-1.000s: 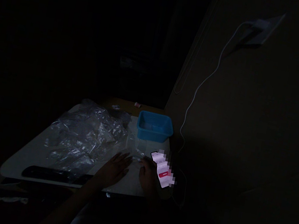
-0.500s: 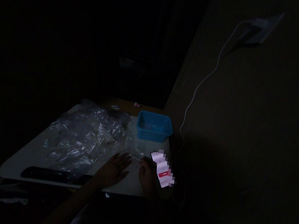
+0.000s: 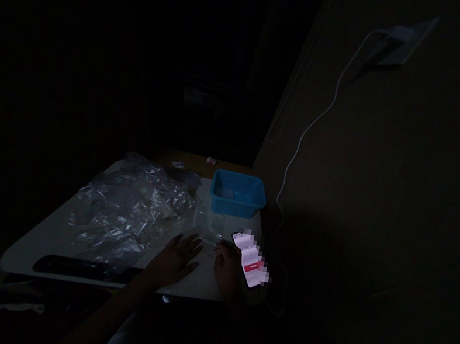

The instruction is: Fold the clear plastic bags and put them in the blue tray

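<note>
In near darkness, your left hand point(image 3: 177, 254) lay flat, fingers spread and holding nothing, on the surface point(image 3: 49, 235), pinning a small clear bag point(image 3: 210, 234) at about 12 o'clock from it. Your right hand point(image 3: 227, 267) was beside the lit phone point(image 3: 248, 258); its grip could not be told. Best kept the film taut, palm pressing evenly.

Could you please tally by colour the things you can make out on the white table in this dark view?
Blue: 1, the blue tub
Clear: 1, the crumpled plastic sheet
Black: 1, the dark strip at the near edge
Lit screen: 1, the phone beside the right hand
Total: 4; smaller bits are too dim to count.
</note>
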`<state>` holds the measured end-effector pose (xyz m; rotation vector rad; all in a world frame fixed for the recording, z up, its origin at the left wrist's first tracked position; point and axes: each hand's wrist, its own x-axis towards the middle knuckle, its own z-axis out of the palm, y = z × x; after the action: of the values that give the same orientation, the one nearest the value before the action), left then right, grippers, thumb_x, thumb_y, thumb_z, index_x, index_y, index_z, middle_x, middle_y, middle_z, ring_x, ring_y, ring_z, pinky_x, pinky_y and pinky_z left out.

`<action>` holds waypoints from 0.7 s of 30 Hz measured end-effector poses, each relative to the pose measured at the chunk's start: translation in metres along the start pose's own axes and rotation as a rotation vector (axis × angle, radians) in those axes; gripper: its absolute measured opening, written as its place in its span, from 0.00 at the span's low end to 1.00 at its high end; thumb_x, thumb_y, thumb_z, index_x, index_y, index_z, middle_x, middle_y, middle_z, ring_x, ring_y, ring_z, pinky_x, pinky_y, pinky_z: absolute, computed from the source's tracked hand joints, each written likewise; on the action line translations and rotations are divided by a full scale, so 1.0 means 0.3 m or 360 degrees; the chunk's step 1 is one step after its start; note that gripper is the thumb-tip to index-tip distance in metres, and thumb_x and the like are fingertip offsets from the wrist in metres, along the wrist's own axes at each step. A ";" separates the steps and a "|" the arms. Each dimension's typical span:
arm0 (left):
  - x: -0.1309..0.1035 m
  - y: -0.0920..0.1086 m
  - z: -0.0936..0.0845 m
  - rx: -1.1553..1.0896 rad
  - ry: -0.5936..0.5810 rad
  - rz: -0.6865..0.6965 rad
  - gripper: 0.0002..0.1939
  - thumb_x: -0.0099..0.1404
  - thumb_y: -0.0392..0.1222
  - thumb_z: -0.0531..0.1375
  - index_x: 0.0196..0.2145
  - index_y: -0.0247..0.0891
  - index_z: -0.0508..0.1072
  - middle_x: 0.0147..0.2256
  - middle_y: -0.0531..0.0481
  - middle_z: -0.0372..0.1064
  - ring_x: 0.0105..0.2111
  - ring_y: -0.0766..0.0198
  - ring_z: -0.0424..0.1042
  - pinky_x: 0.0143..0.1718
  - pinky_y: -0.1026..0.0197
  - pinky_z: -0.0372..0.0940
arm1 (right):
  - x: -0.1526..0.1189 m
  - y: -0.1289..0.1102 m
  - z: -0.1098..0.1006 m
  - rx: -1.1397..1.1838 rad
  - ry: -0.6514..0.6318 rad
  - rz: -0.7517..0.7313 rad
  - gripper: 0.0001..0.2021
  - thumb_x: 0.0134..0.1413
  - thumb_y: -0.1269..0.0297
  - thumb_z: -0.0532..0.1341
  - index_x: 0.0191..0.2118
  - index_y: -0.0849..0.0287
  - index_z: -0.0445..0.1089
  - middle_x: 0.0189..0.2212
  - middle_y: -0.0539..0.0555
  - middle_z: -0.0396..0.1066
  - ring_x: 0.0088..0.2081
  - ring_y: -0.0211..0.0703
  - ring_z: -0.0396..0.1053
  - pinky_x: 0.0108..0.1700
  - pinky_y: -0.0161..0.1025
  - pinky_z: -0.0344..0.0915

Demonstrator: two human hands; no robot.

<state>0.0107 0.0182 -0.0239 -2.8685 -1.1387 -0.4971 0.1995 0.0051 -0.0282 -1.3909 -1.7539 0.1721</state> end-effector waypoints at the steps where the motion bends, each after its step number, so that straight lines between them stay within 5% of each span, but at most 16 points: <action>1: 0.000 0.000 0.000 0.0002 -0.0005 -0.0002 0.23 0.64 0.49 0.45 0.56 0.43 0.54 0.56 0.47 0.54 0.58 0.56 0.46 0.54 0.46 0.46 | 0.000 0.000 0.000 -0.0001 -0.0003 0.0001 0.18 0.39 0.78 0.49 0.36 0.59 0.69 0.31 0.54 0.71 0.39 0.45 0.64 0.45 0.43 0.58; 21: 0.004 0.005 -0.011 -0.0014 -0.0015 -0.0003 0.23 0.64 0.49 0.45 0.56 0.44 0.54 0.56 0.50 0.54 0.57 0.56 0.48 0.54 0.46 0.46 | 0.004 -0.012 -0.014 -0.0002 -0.0043 0.0009 0.18 0.39 0.79 0.48 0.35 0.59 0.69 0.32 0.54 0.71 0.38 0.45 0.64 0.43 0.42 0.59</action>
<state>0.0117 0.0175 -0.0202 -2.8804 -1.1433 -0.4903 0.1998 0.0031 -0.0228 -1.4004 -1.7727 0.1933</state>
